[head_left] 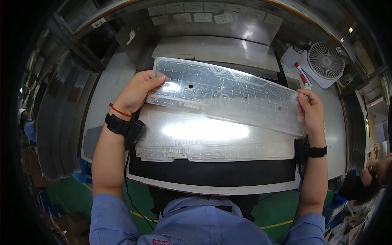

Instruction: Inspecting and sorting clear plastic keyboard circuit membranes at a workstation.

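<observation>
Left hand (139, 90) and right hand (313, 112) pinched opposite ends of a clear line-patterned sheet (230, 97), which stretched between them, slanting lower toward the right, over a stack of similar sheets (241, 153) on a black mat (220, 173).

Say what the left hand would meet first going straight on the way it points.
The clear sheet, whose left end the left hand pinches. Past it, the grey panel at the back looks next in line, though depth is unclear.
</observation>
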`<state>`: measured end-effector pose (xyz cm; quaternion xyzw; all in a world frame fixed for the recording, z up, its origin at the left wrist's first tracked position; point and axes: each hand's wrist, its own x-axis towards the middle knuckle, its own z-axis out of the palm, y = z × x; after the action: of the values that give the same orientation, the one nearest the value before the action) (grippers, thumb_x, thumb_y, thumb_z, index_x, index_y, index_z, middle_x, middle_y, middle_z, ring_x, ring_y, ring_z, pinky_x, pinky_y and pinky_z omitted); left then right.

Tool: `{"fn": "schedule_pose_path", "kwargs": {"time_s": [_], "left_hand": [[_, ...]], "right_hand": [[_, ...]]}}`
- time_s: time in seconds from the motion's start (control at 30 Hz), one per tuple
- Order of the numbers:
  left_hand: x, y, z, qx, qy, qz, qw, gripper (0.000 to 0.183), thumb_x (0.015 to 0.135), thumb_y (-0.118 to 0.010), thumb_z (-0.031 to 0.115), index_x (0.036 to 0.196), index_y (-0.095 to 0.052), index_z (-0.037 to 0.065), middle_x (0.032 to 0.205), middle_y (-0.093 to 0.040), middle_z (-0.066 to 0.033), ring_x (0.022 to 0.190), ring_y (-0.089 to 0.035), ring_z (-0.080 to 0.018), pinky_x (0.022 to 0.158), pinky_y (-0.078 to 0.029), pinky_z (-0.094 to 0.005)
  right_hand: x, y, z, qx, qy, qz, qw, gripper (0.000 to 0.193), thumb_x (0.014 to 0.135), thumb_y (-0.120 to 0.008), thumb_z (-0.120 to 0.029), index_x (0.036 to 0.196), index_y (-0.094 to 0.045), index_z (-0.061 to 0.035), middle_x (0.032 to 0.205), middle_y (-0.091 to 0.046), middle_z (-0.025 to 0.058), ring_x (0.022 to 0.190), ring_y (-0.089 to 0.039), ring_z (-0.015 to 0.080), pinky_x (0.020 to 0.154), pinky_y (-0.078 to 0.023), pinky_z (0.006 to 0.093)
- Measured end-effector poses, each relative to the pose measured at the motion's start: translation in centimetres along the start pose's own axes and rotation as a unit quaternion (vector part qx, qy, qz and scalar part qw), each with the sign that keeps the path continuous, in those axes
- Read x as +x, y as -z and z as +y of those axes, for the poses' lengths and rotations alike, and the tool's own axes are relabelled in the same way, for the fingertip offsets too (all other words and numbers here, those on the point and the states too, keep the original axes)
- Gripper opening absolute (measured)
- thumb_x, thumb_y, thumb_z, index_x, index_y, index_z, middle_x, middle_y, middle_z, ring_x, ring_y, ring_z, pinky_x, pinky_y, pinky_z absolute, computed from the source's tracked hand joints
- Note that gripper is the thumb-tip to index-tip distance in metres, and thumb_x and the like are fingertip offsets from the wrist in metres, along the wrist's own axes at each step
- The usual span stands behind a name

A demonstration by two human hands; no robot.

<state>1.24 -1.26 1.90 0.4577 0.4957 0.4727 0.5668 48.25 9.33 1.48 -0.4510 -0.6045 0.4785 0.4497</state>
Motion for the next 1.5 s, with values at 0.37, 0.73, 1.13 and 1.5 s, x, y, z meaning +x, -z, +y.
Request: {"fn": "schedule_pose_path", "kwargs": {"time_s": [0.37,0.73,1.13,1.5], "left_hand": [[-0.1,0.1,0.1,0.009,-0.015,0.008,1.0,0.02,0.096,-0.056,0.02,0.101,-0.064,0.003,0.089,-0.067,-0.0022,0.077,-0.061,-0.007,0.071,-0.051,-0.0218],[0.0,0.1,0.2,-0.003,-0.015,0.001,1.0,0.021,0.097,-0.056,0.02,0.102,-0.063,0.001,0.092,-0.066,-0.0036,0.079,-0.061,-0.0079,0.073,-0.051,-0.0228],[-0.5,-0.4,1.0,0.01,-0.06,0.029,0.998,0.025,0.097,-0.054,0.02,0.111,-0.058,0.0,0.097,-0.068,-0.011,0.062,-0.056,-0.0063,0.055,-0.046,-0.0182],[-1.6,0.3,7.4,-0.117,-0.234,0.124,0.957,0.025,0.099,-0.052,0.022,0.116,-0.057,0.004,0.094,-0.066,-0.0054,0.052,-0.047,-0.0001,0.043,-0.036,-0.0114]], "right_hand": [[-0.1,-0.1,-0.1,0.005,0.017,0.015,1.0,0.019,0.092,-0.062,-0.014,0.107,-0.063,-0.0029,0.075,-0.058,-0.0016,0.057,-0.048,0.0037,0.05,-0.036,0.0184],[-0.1,0.0,-0.2,0.004,0.014,0.013,1.0,0.02,0.092,-0.062,-0.014,0.108,-0.063,-0.0021,0.081,-0.06,-0.0001,0.058,-0.049,0.0036,0.05,-0.036,0.018],[-0.1,0.2,-0.2,0.007,0.052,0.012,0.999,0.02,0.095,-0.057,-0.017,0.108,-0.062,-0.002,0.079,-0.059,-0.0009,0.058,-0.048,0.0044,0.051,-0.036,0.0182],[-0.1,0.3,-1.6,0.164,0.073,-0.004,0.984,0.064,0.101,-0.023,-0.053,0.129,-0.042,0.0014,0.078,-0.057,0.0029,0.06,-0.052,0.0071,0.053,-0.04,0.0182]]}}
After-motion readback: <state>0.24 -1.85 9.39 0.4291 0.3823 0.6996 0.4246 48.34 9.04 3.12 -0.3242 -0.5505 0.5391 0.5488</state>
